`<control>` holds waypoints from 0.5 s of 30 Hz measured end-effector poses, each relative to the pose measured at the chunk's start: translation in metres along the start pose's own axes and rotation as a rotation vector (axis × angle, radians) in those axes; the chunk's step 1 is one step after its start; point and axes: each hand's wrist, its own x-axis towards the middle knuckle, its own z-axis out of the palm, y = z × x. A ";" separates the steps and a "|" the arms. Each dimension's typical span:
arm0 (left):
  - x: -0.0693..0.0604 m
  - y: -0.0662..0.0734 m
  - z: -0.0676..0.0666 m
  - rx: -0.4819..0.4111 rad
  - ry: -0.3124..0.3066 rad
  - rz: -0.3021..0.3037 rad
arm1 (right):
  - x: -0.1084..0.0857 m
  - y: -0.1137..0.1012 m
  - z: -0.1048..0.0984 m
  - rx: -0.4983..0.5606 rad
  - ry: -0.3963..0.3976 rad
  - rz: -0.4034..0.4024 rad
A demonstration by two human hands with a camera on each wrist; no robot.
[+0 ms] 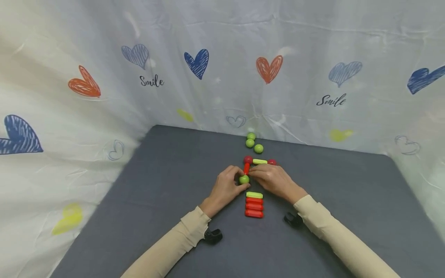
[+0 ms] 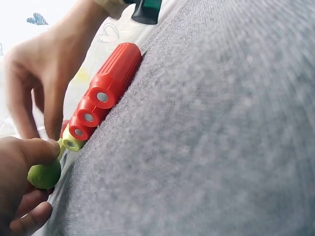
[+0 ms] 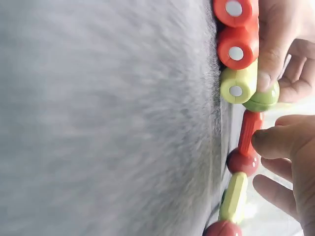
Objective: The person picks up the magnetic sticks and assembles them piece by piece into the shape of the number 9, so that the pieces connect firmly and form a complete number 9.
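Observation:
My left hand [image 1: 227,185] pinches a green ball [image 1: 244,179] between thumb and fingers. The ball sits at the near end of a red magnetic rod [image 1: 247,168]. My right hand [image 1: 272,178] pinches that rod close to the ball; in the right wrist view its thumb lies on the rod's side. A dark red ball [image 1: 248,159] joins the rod's far end. From it a yellow-green rod [image 1: 260,161] runs right to a second red ball [image 1: 272,162], partly hidden behind my right hand in the head view.
Nearer to me lie a yellow-green rod [image 1: 254,195] and several red rods [image 1: 254,206], side by side with round metal ends. Three loose green balls [image 1: 250,143] rest toward the back edge of the grey table [image 1: 167,170]. A white curtain [image 1: 229,88] with printed hearts hangs behind.

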 end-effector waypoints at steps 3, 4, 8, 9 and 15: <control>-0.001 -0.001 0.001 -0.001 -0.002 0.001 | -0.010 -0.005 -0.007 0.009 -0.003 0.059; 0.000 -0.001 0.001 -0.004 -0.006 -0.001 | -0.013 -0.008 -0.010 0.025 -0.002 0.089; 0.001 -0.001 0.001 -0.008 -0.023 -0.006 | -0.019 -0.019 -0.023 0.166 -0.037 0.286; 0.002 -0.001 0.001 -0.011 -0.022 -0.006 | -0.019 -0.023 -0.026 0.211 -0.056 0.341; 0.003 0.000 0.003 -0.025 -0.014 -0.010 | -0.018 -0.039 -0.028 0.315 -0.218 0.471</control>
